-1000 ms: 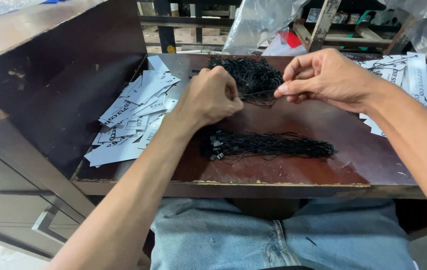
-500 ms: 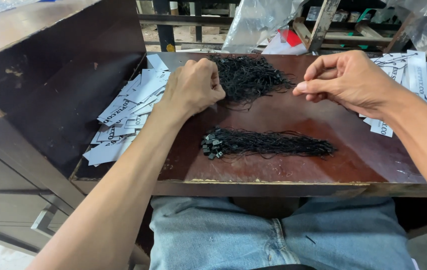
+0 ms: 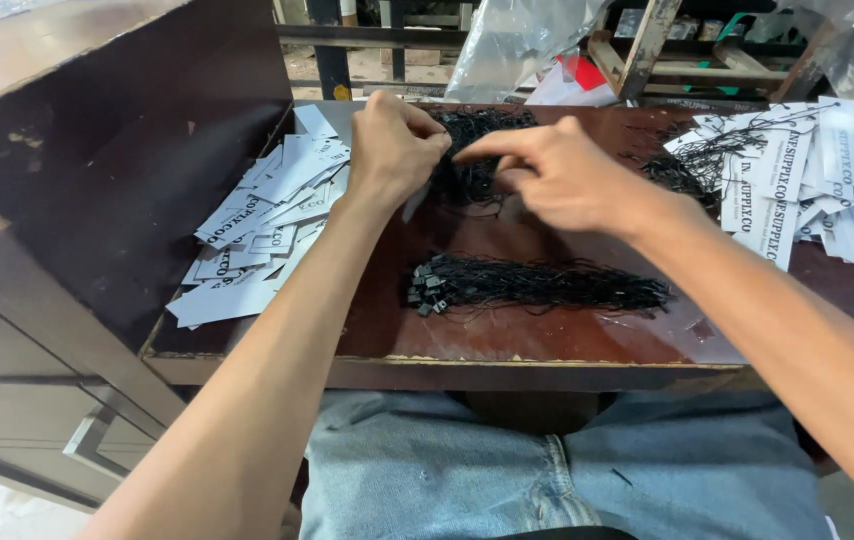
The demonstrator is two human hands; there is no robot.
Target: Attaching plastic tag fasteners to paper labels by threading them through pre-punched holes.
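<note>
Both hands met over the tangled black string pile point(image 3: 477, 150), the left hand point(image 3: 392, 150) pinching a white tag point(image 3: 415, 203), the right hand point(image 3: 557, 175) pinching toward it, seemingly threading.

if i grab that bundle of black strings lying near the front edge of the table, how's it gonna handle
The bundle of black strings looks thin and limp, so it would probably sag and droop rather than stay straight. Loose strands stray from its edges, so some may slip out or snag. It seems light for its size; the small black clasps bunched at its left end might make that end hang lower.
</note>
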